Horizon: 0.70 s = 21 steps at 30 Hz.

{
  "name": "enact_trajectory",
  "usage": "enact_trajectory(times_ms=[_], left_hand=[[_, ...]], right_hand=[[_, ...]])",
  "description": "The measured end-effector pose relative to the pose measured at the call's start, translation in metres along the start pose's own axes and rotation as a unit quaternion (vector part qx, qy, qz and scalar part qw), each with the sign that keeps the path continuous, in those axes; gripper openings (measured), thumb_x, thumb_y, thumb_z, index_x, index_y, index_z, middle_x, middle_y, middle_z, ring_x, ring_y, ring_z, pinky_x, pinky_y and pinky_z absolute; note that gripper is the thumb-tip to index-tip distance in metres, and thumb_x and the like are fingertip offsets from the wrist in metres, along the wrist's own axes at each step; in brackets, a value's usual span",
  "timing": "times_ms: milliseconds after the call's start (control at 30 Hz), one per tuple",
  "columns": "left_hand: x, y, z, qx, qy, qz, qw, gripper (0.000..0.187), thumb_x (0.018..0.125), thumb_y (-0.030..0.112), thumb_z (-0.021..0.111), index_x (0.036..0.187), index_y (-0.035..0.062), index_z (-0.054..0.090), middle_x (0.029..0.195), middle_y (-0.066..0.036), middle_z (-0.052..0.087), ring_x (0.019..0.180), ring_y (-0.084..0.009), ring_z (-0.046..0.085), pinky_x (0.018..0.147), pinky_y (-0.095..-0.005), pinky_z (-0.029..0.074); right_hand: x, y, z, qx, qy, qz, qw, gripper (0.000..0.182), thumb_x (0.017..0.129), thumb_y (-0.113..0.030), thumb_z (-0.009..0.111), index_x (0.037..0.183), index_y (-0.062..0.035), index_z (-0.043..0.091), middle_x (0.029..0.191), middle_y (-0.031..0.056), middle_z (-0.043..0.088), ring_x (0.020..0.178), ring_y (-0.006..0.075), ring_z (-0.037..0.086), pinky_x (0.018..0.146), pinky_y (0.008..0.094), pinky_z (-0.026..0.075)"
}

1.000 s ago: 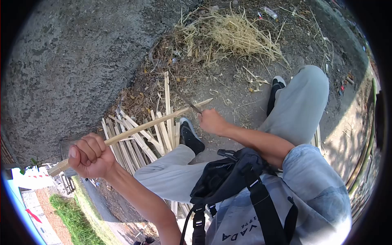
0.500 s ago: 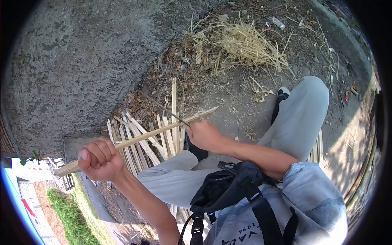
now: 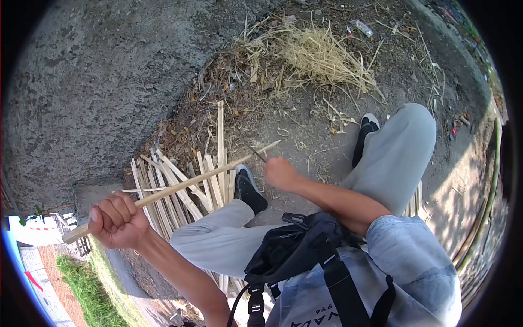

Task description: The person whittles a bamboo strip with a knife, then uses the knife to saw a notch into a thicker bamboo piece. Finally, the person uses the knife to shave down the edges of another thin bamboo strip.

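Observation:
My left hand (image 3: 119, 220) is closed in a fist around a long pale bamboo strip (image 3: 180, 186), near its thick end. The strip slants up to the right, and its thin tip lies just above my right hand (image 3: 280, 173). That hand is closed on a knife, its handle hidden by the fingers. The dark narrow knife blade (image 3: 256, 154) points up and left, crossing the strip near its tip. Beneath the strip, many split pale strips (image 3: 163, 191) lie in a pile on the ground beside my shoe (image 3: 249, 191).
A heap of fine shavings (image 3: 321, 57) lies on the dirt ahead, with a clear plastic bottle (image 3: 362, 28) past it. A rough grey concrete surface (image 3: 109, 98) fills the upper left. Long poles (image 3: 479, 218) lie at the right edge. A black bag (image 3: 297, 245) hangs at my front.
My right hand has shifted toward the tip of the strip, and less of the knife blade shows beyond it. A thin sliver now sticks out by my left hand. The view has shifted slightly.

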<state>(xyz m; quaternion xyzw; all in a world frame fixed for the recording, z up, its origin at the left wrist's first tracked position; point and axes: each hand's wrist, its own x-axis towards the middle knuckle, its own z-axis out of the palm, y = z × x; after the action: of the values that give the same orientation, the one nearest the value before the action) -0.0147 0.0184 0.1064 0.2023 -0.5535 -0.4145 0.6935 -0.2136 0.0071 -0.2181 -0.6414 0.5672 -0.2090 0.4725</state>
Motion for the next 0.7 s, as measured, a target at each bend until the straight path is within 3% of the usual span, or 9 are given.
enact_trajectory(times_ms=[100,200,367,400,500,600,700], left_hand=[[0.002,-0.004,0.008,0.017,-0.011,0.014,1.000,0.047,0.089,0.013,0.045,0.049,0.0181,0.021,0.040,0.003,0.025,0.033,-0.0060,0.014,0.033,-0.0242,0.013],[0.007,-0.007,0.008,-0.003,0.001,0.001,1.000,0.047,0.090,0.013,0.044,0.049,0.0189,0.023,0.041,0.003,0.025,0.035,-0.0066,0.014,0.036,-0.0249,0.013],[0.001,-0.002,-0.002,0.023,0.011,0.024,0.999,0.048,0.089,0.012,0.045,0.049,0.0193,0.021,0.040,0.003,0.024,0.034,-0.0058,0.013,0.035,-0.0242,0.012],[0.002,-0.001,-0.001,-0.006,-0.023,-0.001,1.000,0.048,0.089,0.011,0.046,0.049,0.0192,0.020,0.040,0.003,0.023,0.034,-0.0059,0.013,0.036,-0.0246,0.012],[0.001,0.000,-0.008,-0.004,0.029,0.013,0.999,0.048,0.089,0.011,0.046,0.049,0.0192,0.021,0.041,0.003,0.024,0.035,-0.0061,0.013,0.037,-0.0248,0.013],[-0.003,0.004,-0.028,0.008,0.043,0.012,0.999,0.048,0.089,0.011,0.046,0.048,0.0191,0.021,0.041,0.003,0.024,0.036,-0.0065,0.013,0.038,-0.0252,0.015],[-0.002,0.010,-0.032,0.015,0.066,0.019,0.997,0.049,0.090,0.012,0.046,0.048,0.0190,0.022,0.042,0.003,0.024,0.037,-0.0074,0.012,0.039,-0.0265,0.015]], right_hand=[[0.001,-0.008,-0.004,0.014,0.030,0.000,0.999,0.023,0.083,-0.012,0.053,0.083,0.0071,0.066,0.074,0.0298,0.063,0.075,0.0478,0.064,0.070,0.0524,0.053],[-0.029,-0.064,-0.028,0.013,0.057,-0.051,0.997,0.022,0.081,-0.010,0.053,0.082,0.0068,0.066,0.076,0.0278,0.064,0.078,0.0462,0.065,0.070,0.0514,0.054],[0.008,0.052,0.010,-0.115,0.024,-0.016,0.993,0.022,0.083,-0.009,0.050,0.087,0.0065,0.065,0.076,0.0290,0.064,0.076,0.0456,0.065,0.071,0.0511,0.054],[0.012,0.063,0.012,-0.130,0.009,-0.009,0.991,0.022,0.084,-0.009,0.049,0.088,0.0063,0.065,0.077,0.0293,0.063,0.076,0.0455,0.065,0.071,0.0513,0.054],[-0.001,0.001,-0.016,-0.092,-0.045,0.013,0.995,0.025,0.085,-0.011,0.048,0.094,0.0049,0.065,0.082,0.0279,0.065,0.080,0.0448,0.066,0.075,0.0509,0.054],[-0.010,-0.013,0.002,-0.074,-0.002,0.032,0.997,0.027,0.085,-0.012,0.047,0.092,0.0039,0.067,0.088,0.0266,0.066,0.085,0.0444,0.066,0.078,0.0508,0.053],[0.002,0.059,0.009,-0.156,-0.018,0.044,0.987,0.025,0.084,-0.012,0.049,0.090,0.0041,0.067,0.086,0.0284,0.065,0.084,0.0448,0.065,0.077,0.0514,0.053]])
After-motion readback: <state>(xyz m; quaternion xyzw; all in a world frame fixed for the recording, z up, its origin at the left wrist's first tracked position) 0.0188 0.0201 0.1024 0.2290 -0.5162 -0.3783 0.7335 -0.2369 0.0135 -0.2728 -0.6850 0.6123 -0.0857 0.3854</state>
